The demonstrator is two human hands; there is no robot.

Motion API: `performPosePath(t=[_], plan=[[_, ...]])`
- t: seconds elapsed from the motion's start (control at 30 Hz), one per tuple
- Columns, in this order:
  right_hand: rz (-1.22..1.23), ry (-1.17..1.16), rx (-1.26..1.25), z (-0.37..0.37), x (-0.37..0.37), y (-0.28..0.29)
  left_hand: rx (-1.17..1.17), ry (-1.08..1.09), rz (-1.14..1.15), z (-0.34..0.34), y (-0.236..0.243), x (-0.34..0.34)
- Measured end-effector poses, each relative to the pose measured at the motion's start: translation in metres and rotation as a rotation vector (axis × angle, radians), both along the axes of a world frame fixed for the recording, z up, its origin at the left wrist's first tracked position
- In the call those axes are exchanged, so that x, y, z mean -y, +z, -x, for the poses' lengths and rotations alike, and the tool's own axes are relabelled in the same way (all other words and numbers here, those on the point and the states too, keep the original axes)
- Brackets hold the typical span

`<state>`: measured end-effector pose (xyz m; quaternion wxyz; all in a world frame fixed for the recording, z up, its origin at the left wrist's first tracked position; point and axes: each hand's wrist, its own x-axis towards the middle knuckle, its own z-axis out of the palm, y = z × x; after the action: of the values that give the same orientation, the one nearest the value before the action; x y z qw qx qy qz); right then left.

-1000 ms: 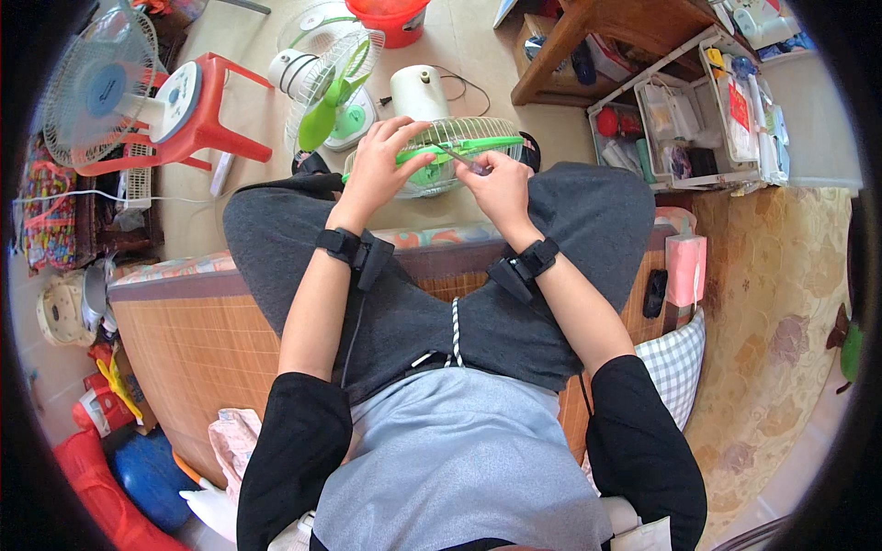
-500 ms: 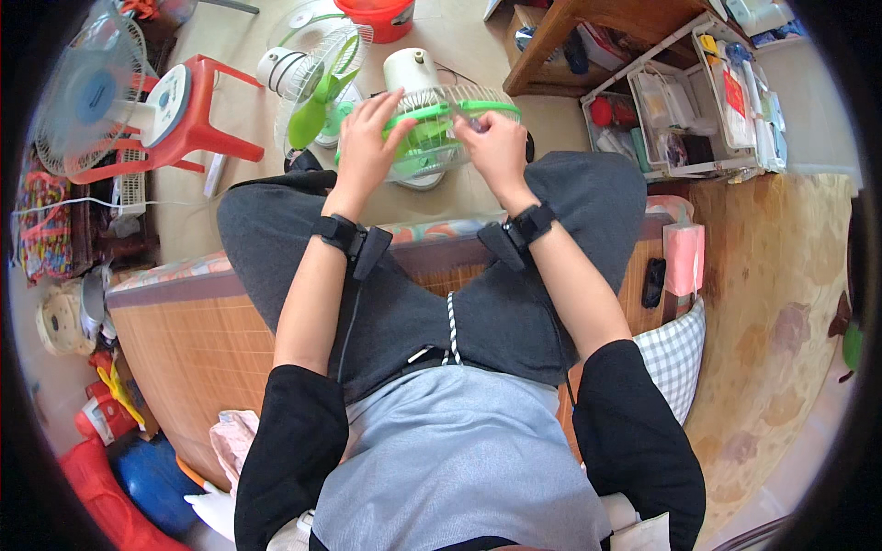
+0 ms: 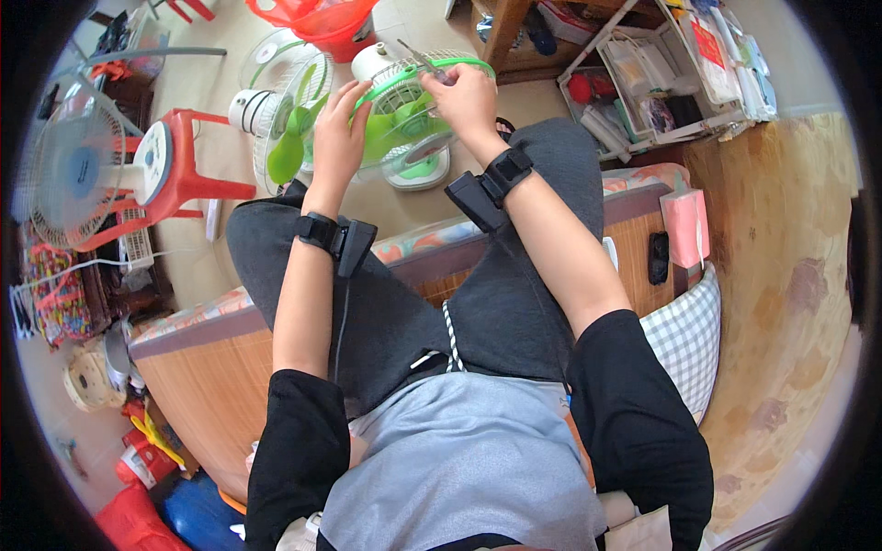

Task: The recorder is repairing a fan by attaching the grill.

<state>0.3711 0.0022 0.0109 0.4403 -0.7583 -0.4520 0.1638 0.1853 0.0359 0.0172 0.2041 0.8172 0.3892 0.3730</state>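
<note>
Between my knees stands an electric fan with a green rim, green blades (image 3: 395, 129) and a white wire guard. My left hand (image 3: 338, 133) grips the left side of its green rim (image 3: 377, 92), the fingers laid over the top. In my right hand (image 3: 467, 99), at the right part of the rim, is a screwdriver (image 3: 423, 61); its thin metal shaft points up and left, away from the rim. The fan's white motor housing (image 3: 369, 61) shows behind the guard. A second fan with green blades (image 3: 290, 145) lies just left of my left hand.
A red stool (image 3: 188, 161) holds another fan (image 3: 83, 174) at the left. Behind the fans is a red bucket (image 3: 342, 37). A white rack (image 3: 643, 83) with packages stands at the right. I sit on a mat-covered seat (image 3: 197, 367) with a checked pillow (image 3: 684, 335).
The screwdriver's tip has lifted clear of the rim and now points up-left. My view has shifted, so hands and fan appear higher and further left. My left hand stays on the rim.
</note>
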Motion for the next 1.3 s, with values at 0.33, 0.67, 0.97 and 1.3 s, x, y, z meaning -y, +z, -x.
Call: performPosePath(t=[0.33,0.67,0.97,1.3], plan=[[0.006,-0.050,-0.020,-0.016,0.015,0.004,-0.006,-0.132,0.017,-0.029,-0.004,0.006],[0.150,0.059,0.025,-0.044,0.016,-0.001,-0.125,-0.155,0.018,-0.034,0.001,0.016],[0.146,0.018,-0.072,-0.045,0.017,0.007,-0.101,-0.130,-0.015,-0.037,-0.002,0.023],[0.164,0.112,-0.088,-0.055,0.015,0.000,-0.122,-0.143,-0.035,-0.038,-0.001,0.028]])
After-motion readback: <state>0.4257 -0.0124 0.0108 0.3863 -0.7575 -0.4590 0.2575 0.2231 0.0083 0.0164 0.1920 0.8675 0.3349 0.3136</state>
